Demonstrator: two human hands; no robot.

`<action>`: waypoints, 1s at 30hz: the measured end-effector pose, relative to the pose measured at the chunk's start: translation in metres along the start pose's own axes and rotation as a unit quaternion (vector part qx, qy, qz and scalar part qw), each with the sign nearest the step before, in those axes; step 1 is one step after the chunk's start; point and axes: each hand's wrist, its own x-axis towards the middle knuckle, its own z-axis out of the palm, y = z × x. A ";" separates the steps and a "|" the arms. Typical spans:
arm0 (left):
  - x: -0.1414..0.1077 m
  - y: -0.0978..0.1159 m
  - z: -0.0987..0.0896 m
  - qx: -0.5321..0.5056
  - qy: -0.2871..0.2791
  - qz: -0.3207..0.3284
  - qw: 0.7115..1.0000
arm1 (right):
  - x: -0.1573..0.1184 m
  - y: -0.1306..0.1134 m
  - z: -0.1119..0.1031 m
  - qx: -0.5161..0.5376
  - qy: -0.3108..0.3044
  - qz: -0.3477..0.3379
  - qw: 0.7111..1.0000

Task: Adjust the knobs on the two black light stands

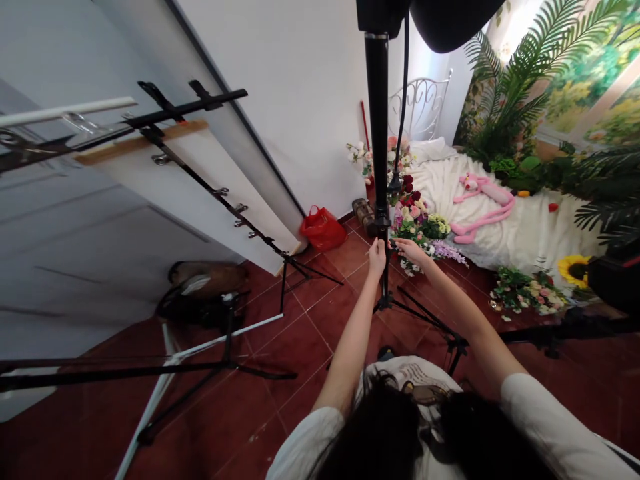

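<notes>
A black light stand point(379, 120) rises upright right in front of me, its dark lamp head point(450, 20) cut off by the top of the view. My left hand point(377, 257) is closed around its pole, just below a collar point(383, 223). On the pole's right side, the fingers of my right hand point(411, 249) pinch a small clamp knob, which they mostly hide. A dark cable point(403, 100) hangs beside the pole and ends in a plug-like piece above my hands. The stand's legs point(425, 313) spread over the red tiles below.
White boards clipped to a black frame point(215, 190) lean at left, near thin stand legs point(230, 365). A red bag point(323, 229) lies by the wall. At right are artificial flowers point(413, 213), a cloth-covered bed point(435, 180) with a pink plush toy point(493, 193), and a sunflower point(575, 270).
</notes>
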 end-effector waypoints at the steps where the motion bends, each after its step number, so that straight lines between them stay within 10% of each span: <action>1: 0.000 0.000 0.000 -0.003 -0.003 0.001 1.000 | -0.001 0.001 -0.001 0.020 -0.003 0.003 1.000; 8: -0.002 0.007 0.001 0.012 0.006 -0.001 1.000 | -0.005 0.002 0.007 0.153 -0.029 0.029 0.987; 21: -0.002 0.017 0.003 0.017 0.011 -0.012 1.000 | -0.007 -0.015 0.030 0.026 0.060 -0.051 0.997; 30: -0.002 0.015 0.002 -0.001 0.007 -0.020 1.000 | 0.010 -0.087 0.005 0.088 -0.070 -0.327 0.938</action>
